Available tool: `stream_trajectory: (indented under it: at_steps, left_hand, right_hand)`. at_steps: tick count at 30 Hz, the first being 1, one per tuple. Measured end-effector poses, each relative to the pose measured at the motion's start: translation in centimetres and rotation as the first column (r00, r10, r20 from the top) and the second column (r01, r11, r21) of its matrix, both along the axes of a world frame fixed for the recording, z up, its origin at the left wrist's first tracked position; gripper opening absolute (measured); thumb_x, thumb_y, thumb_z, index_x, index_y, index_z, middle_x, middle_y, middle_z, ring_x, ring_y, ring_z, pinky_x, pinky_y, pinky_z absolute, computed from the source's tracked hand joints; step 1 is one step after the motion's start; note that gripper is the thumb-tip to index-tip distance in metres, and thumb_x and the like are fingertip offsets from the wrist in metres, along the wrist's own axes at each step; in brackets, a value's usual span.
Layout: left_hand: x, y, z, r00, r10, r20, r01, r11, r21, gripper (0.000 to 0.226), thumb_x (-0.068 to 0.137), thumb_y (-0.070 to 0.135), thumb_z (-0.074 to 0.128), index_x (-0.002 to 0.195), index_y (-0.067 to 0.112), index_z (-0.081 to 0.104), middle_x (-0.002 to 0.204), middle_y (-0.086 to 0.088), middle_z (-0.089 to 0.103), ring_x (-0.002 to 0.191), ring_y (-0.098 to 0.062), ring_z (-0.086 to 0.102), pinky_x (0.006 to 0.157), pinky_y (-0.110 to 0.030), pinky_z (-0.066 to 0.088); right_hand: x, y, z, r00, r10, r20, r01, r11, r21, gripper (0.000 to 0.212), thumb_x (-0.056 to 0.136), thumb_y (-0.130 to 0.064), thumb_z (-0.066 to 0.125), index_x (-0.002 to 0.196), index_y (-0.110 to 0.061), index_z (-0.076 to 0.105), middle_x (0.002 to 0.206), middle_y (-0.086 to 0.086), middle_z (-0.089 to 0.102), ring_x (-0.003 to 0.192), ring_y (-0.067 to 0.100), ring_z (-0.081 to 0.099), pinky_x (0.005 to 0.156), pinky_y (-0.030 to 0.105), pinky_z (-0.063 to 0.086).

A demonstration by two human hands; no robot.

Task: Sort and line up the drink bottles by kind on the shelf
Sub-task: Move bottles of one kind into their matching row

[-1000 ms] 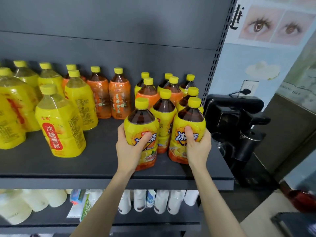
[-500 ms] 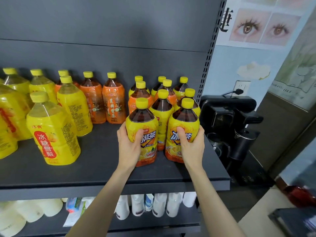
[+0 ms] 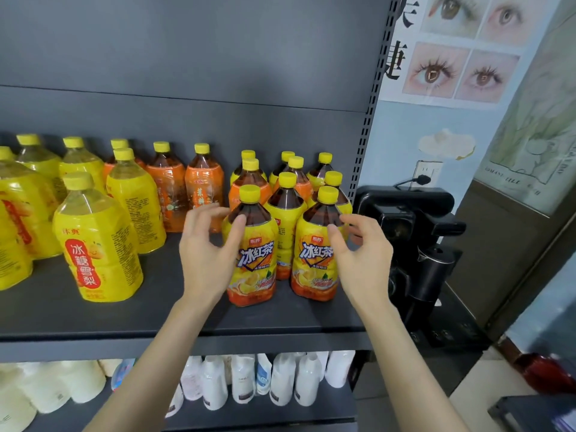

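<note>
Squaring up the front row seems the step in hand: two iced-tea bottles [image 3: 254, 260] stand upright, side by side, near the front of the shelf [image 3: 156, 316]. The left hand [image 3: 207, 254] and right hand [image 3: 361, 254] flank them, fingers loosely spread and gripping nothing, though the thumbs may just touch. Next, the orange-labelled bottle [image 3: 249, 177] behind probably needs moving to its own kind.

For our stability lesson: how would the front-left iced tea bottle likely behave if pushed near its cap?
The front-left iced tea bottle looks full, so probably heavy. Tall and narrow-necked, it may tip rather than slide. Its glossy wrap might be slippery.
</note>
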State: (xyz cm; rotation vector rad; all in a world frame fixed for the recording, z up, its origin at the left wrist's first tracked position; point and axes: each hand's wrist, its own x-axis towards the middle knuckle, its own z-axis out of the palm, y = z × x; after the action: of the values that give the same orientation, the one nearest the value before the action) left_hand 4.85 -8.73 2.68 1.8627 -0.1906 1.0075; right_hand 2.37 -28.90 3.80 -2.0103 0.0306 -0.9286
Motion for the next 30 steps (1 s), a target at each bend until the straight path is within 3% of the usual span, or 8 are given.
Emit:
stream_trajectory:
  at_steps: [3, 6, 8, 11, 17, 20, 26, 30]
  left_hand:
    - [1.3, 0.7, 3.0, 1.0, -0.01, 0.023, 0.01, 1.0, -0.004, 0.006, 0.09, 0.026, 0.062, 0.094, 0.022, 0.059, 0.101, 0.003, 0.057, 0.095, -0.005, 0.051, 0.078, -0.013, 0.041]
    - [3.9, 1.2, 5.5, 0.999, -0.041, -0.003, 0.041, 0.999, 0.018, 0.006, 0.091, 0.026, 0.061, 0.093, 0.02, 0.061, 0.095, 0.002, 0.062, 0.089, -0.01, 0.057, 0.076, -0.02, 0.045]
    - [6.2, 1.4, 6.6, 0.997, -0.058, -0.045, 0.061, 0.995, 0.074, 0.014, 0.09, 0.029, 0.061, 0.096, 0.016, 0.063, 0.095, 0.003, 0.063, 0.089, -0.01, 0.058, 0.074, -0.013, 0.043]
    - [9.9, 1.6, 7.3, 0.983, -0.119, -0.138, 0.133, 0.986, 0.1, 0.022, 0.088, 0.03, 0.064, 0.1, 0.012, 0.063, 0.094, 0.003, 0.063, 0.088, -0.009, 0.057, 0.069, -0.001, 0.038]
    - [16.1, 1.6, 6.9, 0.892, -0.282, -0.354, 0.336, 0.937, 0.099, 0.04, 0.085, 0.037, 0.066, 0.115, 0.012, 0.059, 0.106, 0.002, 0.062, 0.1, -0.011, 0.057, 0.083, -0.019, 0.04]
    - [17.7, 1.3, 6.4, 0.853, -0.332, -0.402, 0.396, 0.914, 0.086, 0.042, 0.087, 0.04, 0.063, 0.118, 0.014, 0.057, 0.107, 0.006, 0.061, 0.1, -0.009, 0.055, 0.084, -0.02, 0.038]
    - [19.3, 1.3, 4.5, 0.798, -0.463, -0.387, 0.513, 0.858, 0.031, 0.044, 0.087, 0.057, 0.049, 0.093, 0.016, 0.064, 0.09, -0.002, 0.068, 0.088, -0.012, 0.063, 0.085, -0.032, 0.047]
    - [19.1, 1.5, 4.0, 0.853, -0.408, -0.325, 0.457, 0.885, 0.092, 0.033, 0.093, 0.043, 0.05, 0.096, 0.013, 0.061, 0.086, -0.002, 0.067, 0.082, -0.009, 0.061, 0.077, -0.021, 0.044]
  right_hand:
    - [1.0, 0.5, 2.9, 0.997, 0.077, 0.016, -0.077, 0.997, -0.007, 0.016, 0.088, -0.023, 0.067, 0.102, -0.016, 0.069, 0.099, -0.005, 0.066, 0.088, 0.002, 0.059, 0.081, 0.016, 0.045]
    - [3.2, 1.1, 5.6, 0.991, 0.135, -0.002, -0.135, 0.99, -0.036, 0.015, 0.088, -0.027, 0.067, 0.099, -0.017, 0.07, 0.098, -0.006, 0.068, 0.093, 0.01, 0.062, 0.086, 0.029, 0.05]
    - [5.1, 1.4, 7.1, 0.989, 0.146, -0.024, -0.147, 0.987, -0.07, 0.016, 0.088, -0.027, 0.066, 0.098, -0.016, 0.069, 0.097, -0.002, 0.069, 0.093, 0.013, 0.063, 0.088, 0.037, 0.051]
    - [8.2, 1.7, 8.9, 0.984, 0.163, -0.071, -0.172, 0.975, -0.14, 0.014, 0.087, -0.026, 0.066, 0.097, -0.016, 0.069, 0.093, -0.001, 0.07, 0.091, 0.015, 0.064, 0.087, 0.039, 0.051]
    - [15.0, 1.8, 10.8, 0.928, 0.147, -0.342, -0.233, 0.947, -0.223, 0.028, 0.085, -0.03, 0.07, 0.109, -0.015, 0.066, 0.109, 0.003, 0.068, 0.104, 0.019, 0.061, 0.091, 0.03, 0.047]
    - [17.4, 1.7, 11.0, 0.866, 0.129, -0.484, -0.296, 0.911, -0.288, 0.04, 0.087, -0.029, 0.069, 0.122, -0.012, 0.06, 0.122, 0.006, 0.063, 0.111, 0.019, 0.057, 0.085, 0.021, 0.039]
    - [20.2, 1.6, 10.9, 0.778, 0.122, -0.616, -0.403, 0.849, -0.342, 0.05, 0.086, -0.025, 0.07, 0.131, -0.01, 0.054, 0.126, 0.011, 0.061, 0.106, 0.019, 0.055, 0.083, 0.021, 0.037]
    - [20.7, 1.6, 11.6, 0.782, 0.12, -0.611, -0.418, 0.828, -0.373, 0.041, 0.084, -0.019, 0.073, 0.122, -0.008, 0.061, 0.115, 0.013, 0.065, 0.098, 0.02, 0.06, 0.08, 0.026, 0.046]
